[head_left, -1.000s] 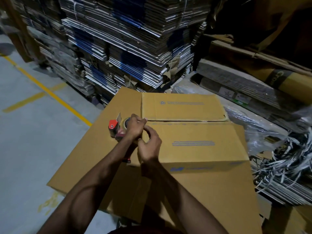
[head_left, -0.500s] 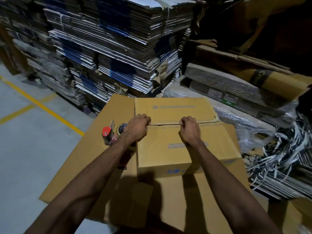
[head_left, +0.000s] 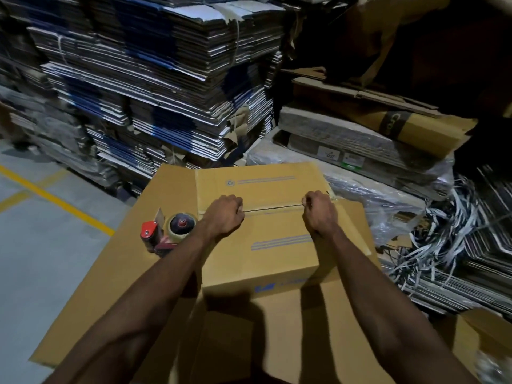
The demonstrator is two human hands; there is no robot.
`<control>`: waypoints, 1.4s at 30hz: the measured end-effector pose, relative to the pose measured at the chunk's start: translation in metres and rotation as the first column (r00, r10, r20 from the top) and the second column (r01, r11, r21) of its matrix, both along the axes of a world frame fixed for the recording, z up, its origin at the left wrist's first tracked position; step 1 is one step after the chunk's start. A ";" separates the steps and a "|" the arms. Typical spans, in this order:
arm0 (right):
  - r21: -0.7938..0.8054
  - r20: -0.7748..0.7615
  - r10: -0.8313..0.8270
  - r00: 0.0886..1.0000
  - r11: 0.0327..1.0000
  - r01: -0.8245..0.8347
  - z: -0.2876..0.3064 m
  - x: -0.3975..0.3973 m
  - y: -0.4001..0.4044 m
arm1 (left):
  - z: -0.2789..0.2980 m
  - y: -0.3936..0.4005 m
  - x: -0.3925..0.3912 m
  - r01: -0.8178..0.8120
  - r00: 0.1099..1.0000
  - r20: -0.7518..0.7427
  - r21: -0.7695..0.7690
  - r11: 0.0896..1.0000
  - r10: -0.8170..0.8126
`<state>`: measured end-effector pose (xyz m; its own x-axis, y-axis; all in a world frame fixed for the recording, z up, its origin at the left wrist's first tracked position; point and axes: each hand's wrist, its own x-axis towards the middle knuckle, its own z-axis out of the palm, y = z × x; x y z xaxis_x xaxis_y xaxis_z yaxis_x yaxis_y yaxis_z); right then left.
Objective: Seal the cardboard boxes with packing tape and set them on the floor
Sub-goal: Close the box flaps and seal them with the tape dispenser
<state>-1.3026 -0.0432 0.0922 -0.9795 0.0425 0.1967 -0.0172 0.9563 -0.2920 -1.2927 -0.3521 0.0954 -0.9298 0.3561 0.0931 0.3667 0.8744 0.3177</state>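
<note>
A closed brown cardboard box [head_left: 277, 245] sits on a flat cardboard sheet [head_left: 105, 273]. A strip of packing tape [head_left: 271, 209] runs along the box's top seam. My left hand [head_left: 224, 214] presses its curled fingers on the tape near the seam's left end. At the right end, my right hand [head_left: 318, 212] pinches the tape with curled fingers. A red tape dispenser [head_left: 166, 231] with its roll lies on the sheet just left of the box, and neither hand touches it.
Tall stacks of flattened cartons [head_left: 155, 87] stand behind. Wrapped bundles [head_left: 360, 151] and loose strapping [head_left: 457, 231] crowd the right side. Grey floor [head_left: 41, 245] with yellow lines lies to the left. A small box corner [head_left: 484, 342] shows at lower right.
My right hand left my left hand at the box's left edge and slid right along the seam to its far end. My left hand stayed in place.
</note>
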 end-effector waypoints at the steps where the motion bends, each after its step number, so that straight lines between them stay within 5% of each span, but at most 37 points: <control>1: 0.006 0.012 -0.019 1.000 1.000 0.019 0.000 -0.003 0.003 | 0.003 0.011 -0.003 -0.001 1.000 0.002 -0.043 0.999 0.001; 8: -0.023 0.000 0.277 0.961 0.961 -0.277 -0.001 0.013 -0.058 | 0.006 0.088 -0.005 0.071 0.997 0.020 0.026 0.997 -0.071; 15: 0.017 0.028 -0.026 0.999 1.000 0.025 0.007 -0.007 0.057 | -0.008 0.083 -0.005 0.011 1.000 0.005 0.135 0.991 -0.012; 20: 0.172 0.058 -0.147 0.987 0.976 0.135 0.007 -0.019 0.062 | -0.006 0.078 0.004 -0.036 0.999 0.014 0.179 0.983 0.034; 28: 0.046 -0.078 0.232 0.970 0.972 -0.229 -0.007 -0.001 -0.026 | -0.003 0.003 0.044 -0.285 0.957 -0.028 0.097 0.953 0.289; 34: -0.106 -0.076 0.460 0.885 0.878 -0.466 -0.014 0.017 -0.150 | -0.007 -0.033 0.066 -0.482 0.872 0.030 0.228 0.846 0.488; 38: -0.161 -0.075 0.509 0.858 0.843 -0.514 -0.014 0.021 -0.192 | -0.012 -0.044 0.072 -0.576 0.810 0.228 0.481 0.661 0.541; 42: -0.199 -0.030 0.585 0.810 0.791 -0.579 -0.006 0.019 -0.205 | -0.012 -0.046 0.073 -0.675 0.736 0.428 0.521 0.522 0.524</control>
<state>-1.2837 -0.2480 0.0866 -0.8365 -0.5046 0.2136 -0.5401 0.6939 -0.4762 -1.2192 -0.3977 0.0832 -0.9203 -0.3640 -0.1437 -0.3045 0.4354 0.8471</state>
